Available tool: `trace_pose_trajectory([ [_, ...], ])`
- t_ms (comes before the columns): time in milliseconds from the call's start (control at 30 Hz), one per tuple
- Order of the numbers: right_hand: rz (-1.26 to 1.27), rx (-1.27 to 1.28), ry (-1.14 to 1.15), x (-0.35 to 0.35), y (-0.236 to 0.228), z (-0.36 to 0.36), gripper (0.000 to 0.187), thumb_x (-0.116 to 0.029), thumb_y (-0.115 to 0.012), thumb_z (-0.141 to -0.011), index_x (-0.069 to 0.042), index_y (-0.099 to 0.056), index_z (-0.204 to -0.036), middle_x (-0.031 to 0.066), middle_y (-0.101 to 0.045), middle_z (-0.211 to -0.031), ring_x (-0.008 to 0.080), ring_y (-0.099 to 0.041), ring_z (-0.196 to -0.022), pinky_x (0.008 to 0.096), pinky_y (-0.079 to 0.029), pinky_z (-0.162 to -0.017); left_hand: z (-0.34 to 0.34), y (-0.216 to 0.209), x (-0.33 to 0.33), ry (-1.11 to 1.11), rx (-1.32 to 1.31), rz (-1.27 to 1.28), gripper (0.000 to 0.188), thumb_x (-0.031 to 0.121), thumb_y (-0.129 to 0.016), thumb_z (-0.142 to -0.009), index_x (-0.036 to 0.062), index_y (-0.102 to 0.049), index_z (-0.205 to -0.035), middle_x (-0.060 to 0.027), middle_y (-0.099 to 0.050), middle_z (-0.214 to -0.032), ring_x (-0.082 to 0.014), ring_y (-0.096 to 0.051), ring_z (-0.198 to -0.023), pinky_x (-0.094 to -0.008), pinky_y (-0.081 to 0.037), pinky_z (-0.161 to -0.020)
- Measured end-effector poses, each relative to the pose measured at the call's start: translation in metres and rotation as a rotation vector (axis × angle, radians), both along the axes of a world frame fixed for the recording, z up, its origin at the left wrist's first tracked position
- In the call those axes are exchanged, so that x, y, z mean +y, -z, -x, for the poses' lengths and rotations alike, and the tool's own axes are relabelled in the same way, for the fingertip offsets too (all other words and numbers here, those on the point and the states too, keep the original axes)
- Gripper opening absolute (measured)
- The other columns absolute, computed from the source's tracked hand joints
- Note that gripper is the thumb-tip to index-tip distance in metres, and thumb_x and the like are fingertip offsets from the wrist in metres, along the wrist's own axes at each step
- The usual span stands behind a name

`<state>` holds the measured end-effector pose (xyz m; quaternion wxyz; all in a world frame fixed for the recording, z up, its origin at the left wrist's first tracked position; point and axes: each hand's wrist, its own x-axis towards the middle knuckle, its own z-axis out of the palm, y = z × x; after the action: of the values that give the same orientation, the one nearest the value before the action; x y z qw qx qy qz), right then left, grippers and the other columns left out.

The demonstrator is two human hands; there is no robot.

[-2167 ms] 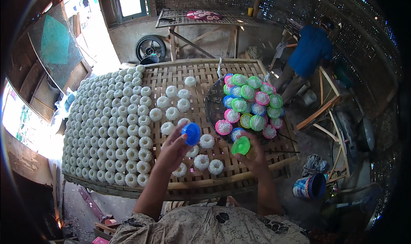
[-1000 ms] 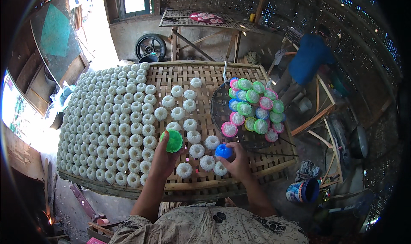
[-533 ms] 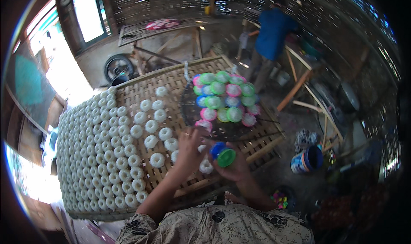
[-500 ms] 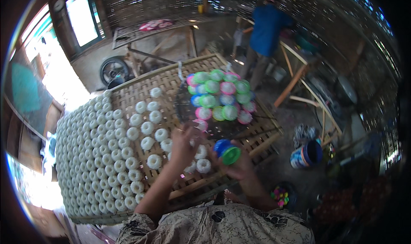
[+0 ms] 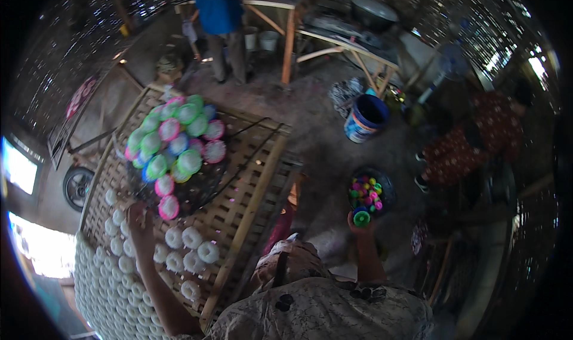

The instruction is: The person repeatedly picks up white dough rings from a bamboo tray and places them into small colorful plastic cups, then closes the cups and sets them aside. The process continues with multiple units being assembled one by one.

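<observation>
My right hand [image 5: 362, 225] is closed around small plastic cups, the top one a green cup [image 5: 361, 219] with blue below it. It is at the near edge of a dark basin [image 5: 389, 191] that holds small coloured cups [image 5: 366, 192]. Over the woven bamboo rack [image 5: 242, 200], my left hand [image 5: 140, 222] hangs among white rings [image 5: 192, 237]; its fingers are dim and bent, and I cannot make out anything in them. Close to its right lies a pink cup with white filling [image 5: 168, 207], at the near end of a heap of similar filled cups [image 5: 170, 137].
Many white rings [image 5: 113, 280] cover the rack's near left. A blue bucket [image 5: 364, 119] stands on the floor beyond the basin. One person in blue [image 5: 216, 8] stands at a far table [image 5: 271, 1]; another in patterned red clothing [image 5: 477, 134] is at right.
My view has swung to the right. My right hand has moved off the rack to the basin, still with the cups. My left hand has come away from the pink cup, leaving it by the heap.
</observation>
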<state>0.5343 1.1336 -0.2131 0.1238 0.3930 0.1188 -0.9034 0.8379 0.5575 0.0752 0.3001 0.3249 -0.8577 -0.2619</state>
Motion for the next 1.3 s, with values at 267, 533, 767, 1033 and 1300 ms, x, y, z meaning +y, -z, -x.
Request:
trace_pose_trajectory([
  [267, -0.210, 0.026, 0.258, 0.093, 0.004, 0.095, 0.056, -0.045, -0.061, -0.084, -0.012, -0.049, -0.128, 0.0111, -0.051, -0.127, 0.0308, -0.050, -0.114, 0.0507, -0.042, -0.095, 0.012, 0.009, -0.003, -0.040, -0.021, -0.168, 0.016, 0.009, -0.062, -0.086, 0.0025, -0.062, -0.101, -0.0116, -0.063, -0.106, -0.0261, -0.060, -0.100, -0.0373, -0.046, -0.086],
  [533, -0.926, 0.427, -0.174, -0.099, -0.134, 0.128, 0.050, -0.040, -0.060, -0.089, -0.008, -0.047, -0.126, 0.0104, -0.048, -0.125, 0.0268, -0.050, -0.112, 0.0408, -0.044, -0.092, 0.019, -0.017, 0.051, -0.090, -0.122, 0.019, 0.056, 0.021, -0.076, -0.075, 0.0049, -0.049, -0.121, -0.0203, -0.062, -0.110, -0.0380, -0.059, -0.101, -0.0451, -0.047, -0.086],
  [767, -1.280, 2.121, -0.695, -0.369, -0.305, 0.003, 0.048, -0.020, -0.070, -0.083, -0.004, -0.049, -0.123, 0.0202, -0.053, -0.121, 0.0328, -0.052, -0.112, 0.0399, -0.043, -0.095, 0.040, -0.005, 0.053, -0.115, -0.213, -0.103, 0.084, 0.026, -0.081, -0.069, 0.0039, -0.033, -0.133, -0.0251, -0.060, -0.110, -0.0420, -0.060, -0.100, -0.0455, -0.049, -0.083],
  [1033, -1.611, 2.425, -0.875, -0.467, -0.300, -0.037, 0.062, -0.022, -0.077, -0.071, -0.006, -0.051, -0.126, 0.0221, -0.049, -0.122, 0.0402, -0.049, -0.113, 0.0469, -0.042, -0.096, 0.027, -0.022, 0.050, -0.145, -0.065, -0.031, 0.082, 0.031, -0.081, -0.069, 0.0051, -0.036, -0.132, -0.0228, -0.061, -0.111, -0.0406, -0.061, -0.098, -0.0436, -0.049, -0.085],
  [1300, -0.904, 2.153, -1.526, -0.493, -0.329, -0.042, 0.038, -0.027, -0.065, -0.084, -0.005, -0.059, -0.115, 0.0188, -0.058, -0.115, 0.0313, -0.057, -0.108, 0.0398, -0.048, -0.089, -0.136, -0.010, -0.004, -0.375, 0.764, -0.729, 0.046, 0.032, -0.066, -0.089, 0.0078, -0.048, -0.124, -0.0114, -0.059, -0.108, -0.0215, -0.063, -0.090, -0.0337, -0.055, -0.076],
])
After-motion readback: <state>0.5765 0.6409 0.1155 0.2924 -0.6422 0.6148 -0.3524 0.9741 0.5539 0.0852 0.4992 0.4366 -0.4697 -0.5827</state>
